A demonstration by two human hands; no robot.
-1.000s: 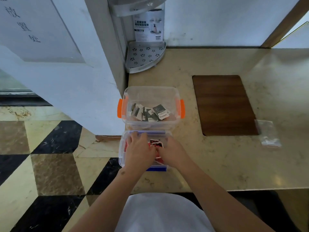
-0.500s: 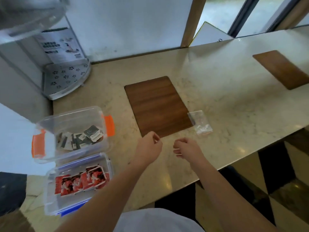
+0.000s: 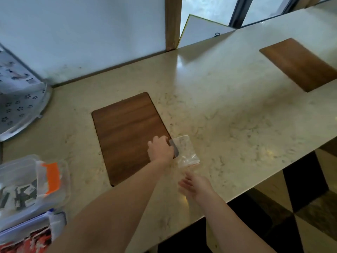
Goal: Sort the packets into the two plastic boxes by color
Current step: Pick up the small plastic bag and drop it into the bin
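Since half a second ago, my left hand (image 3: 160, 149) has reached the clear crinkly plastic bag (image 3: 184, 151) at the center of the frame, fingers pinched on its left edge. My right hand (image 3: 194, 185) hangs just below it, fingers spread and loose. Bag sits on the smooth marble counter (image 3: 228, 110), overlapping the corner of the rounded wooden inlay (image 3: 128, 132). Lower left: orange-clipped box (image 3: 52, 179) with dark packets (image 3: 20, 195), blue-trimmed box (image 3: 56, 223) with red packets (image 3: 34, 242), partly blocked by my forearm.
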